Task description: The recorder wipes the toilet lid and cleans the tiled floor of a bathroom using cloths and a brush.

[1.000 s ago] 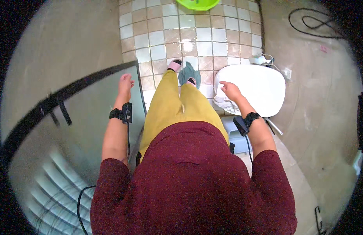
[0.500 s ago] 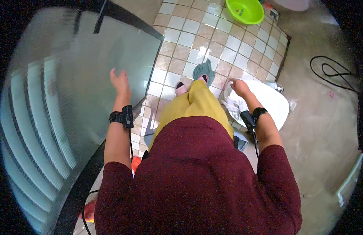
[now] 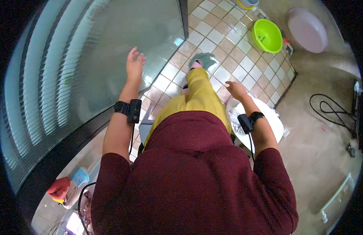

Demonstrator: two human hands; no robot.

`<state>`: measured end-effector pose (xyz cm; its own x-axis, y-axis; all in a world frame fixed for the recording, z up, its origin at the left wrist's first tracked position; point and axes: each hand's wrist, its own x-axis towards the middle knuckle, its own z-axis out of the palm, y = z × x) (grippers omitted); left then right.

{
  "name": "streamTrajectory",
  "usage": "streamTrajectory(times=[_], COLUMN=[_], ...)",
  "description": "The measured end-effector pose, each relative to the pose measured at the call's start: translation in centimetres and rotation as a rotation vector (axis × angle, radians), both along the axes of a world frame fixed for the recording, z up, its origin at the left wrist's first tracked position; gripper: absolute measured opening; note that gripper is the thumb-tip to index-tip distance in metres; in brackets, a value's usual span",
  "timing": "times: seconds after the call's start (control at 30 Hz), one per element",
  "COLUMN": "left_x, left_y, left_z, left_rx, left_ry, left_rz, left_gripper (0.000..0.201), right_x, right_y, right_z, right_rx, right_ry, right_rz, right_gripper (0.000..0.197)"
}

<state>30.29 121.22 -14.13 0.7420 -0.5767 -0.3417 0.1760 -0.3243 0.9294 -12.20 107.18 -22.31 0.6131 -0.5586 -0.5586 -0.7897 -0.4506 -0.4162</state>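
While I stand on the tiled floor (image 3: 213, 43), the head view looks down over my maroon top and yellow trousers. Left hand (image 3: 134, 62): open, fingers spread, raised against the frosted glass door (image 3: 91, 58); whether the palm touches the glass, cannot tell. Black strap on that wrist. Right hand (image 3: 235, 89): fingers loosely curled, holding nothing, hovering over the near rim of the white toilet lid (image 3: 272, 124); a crumpled white cloth (image 3: 235, 119) lies on the lid's left edge, under my wrist. One foot is forward in a grey-green slipper (image 3: 204, 60) on the tiles. Far corner of the tiles: a lime-green basin (image 3: 267, 36), and just beyond it, on the concrete, a pale pink basin (image 3: 307, 29). Black cable (image 3: 330, 111) coils on the concrete at right. Lower left, by the door's foot: small red and blue things, blurred.
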Motion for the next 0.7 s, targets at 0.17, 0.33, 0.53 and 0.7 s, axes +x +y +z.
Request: streamTrajectory(times=[0.17, 0.33, 0.53, 0.7], left_x=[-0.8, -0.4, -0.1, 0.3], left_y=[-0.2, 0.4, 0.3, 0.5], left_z=[1.2, 0.6, -0.9, -2.7], left_rx=[0.06, 0.067, 0.086, 0.162], left_ry=[-0.04, -0.059, -0.027, 0.057], left_rz=[-0.02, -0.008, -0.058, -0.131], left_gripper=[0.047, 0.045, 0.04, 0.037], right_x=[-2.5, -1.9, -1.8, -1.4], right_y=[-0.8, -0.7, 0.4, 0.3], right_z=[-2.5, -2.6, -3.7, -2.9], right_rx=[0.003, 0.062, 0.056, 0.038], right_ry=[0.057, 0.114, 0.085, 0.008], right_rz=[-0.001, 0.005, -0.019, -0.03], right_gripper=[0.035, 0.035, 0.034, 0.033])
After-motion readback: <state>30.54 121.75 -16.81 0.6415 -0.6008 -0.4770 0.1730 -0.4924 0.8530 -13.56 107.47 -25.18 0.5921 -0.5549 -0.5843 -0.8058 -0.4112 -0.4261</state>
